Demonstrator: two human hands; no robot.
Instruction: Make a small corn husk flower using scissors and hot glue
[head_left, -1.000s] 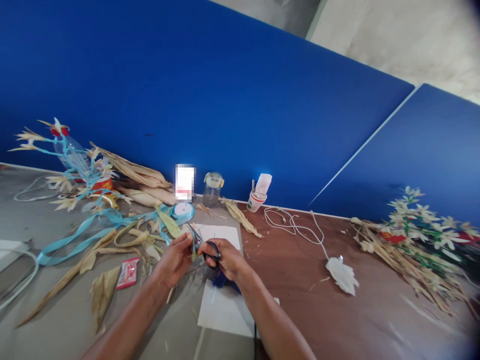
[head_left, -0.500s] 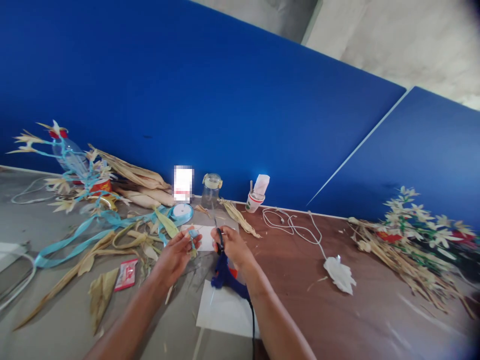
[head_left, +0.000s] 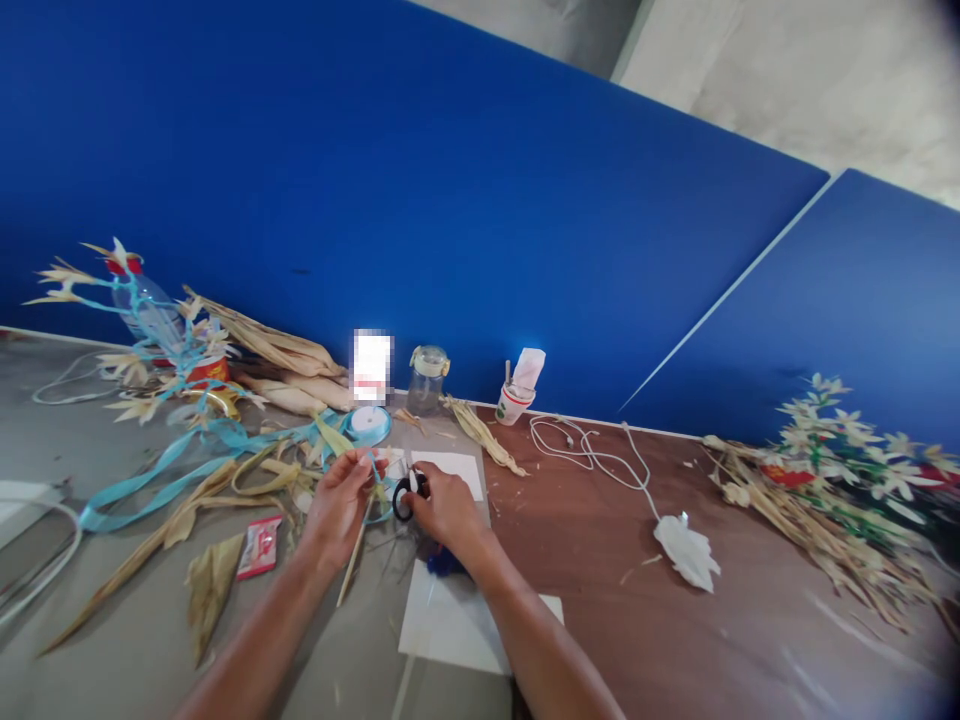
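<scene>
Near the middle of the table, my left hand (head_left: 341,505) pinches a light-blue ribbon piece (head_left: 375,465) between thumb and fingertips. My right hand (head_left: 451,512) is closed round black-handled scissors (head_left: 403,498), just to the right of the left fingertips; one finger ring shows, and the blades are hard to make out. Both hands hover over a white card (head_left: 461,472). Part of a dark blue glue gun (head_left: 444,562) shows beneath my right wrist, the rest hidden by the forearm. A spool of blue ribbon (head_left: 369,424) lies beyond my left hand.
Dried corn husks (head_left: 187,505) and loose blue ribbon (head_left: 139,505) spread leftward. Ribbon-wrapped husk flowers (head_left: 176,345) stand at far left. A glass jar (head_left: 429,382), a paper cup (head_left: 515,403) and a white cable (head_left: 592,458) line the blue partition (head_left: 480,220). White flowers (head_left: 847,440) stand right.
My right hand has turned and come left with the scissors, closer to my left hand. The scissors, upright before, now have a ring toward the left. The glue gun is more covered.
</scene>
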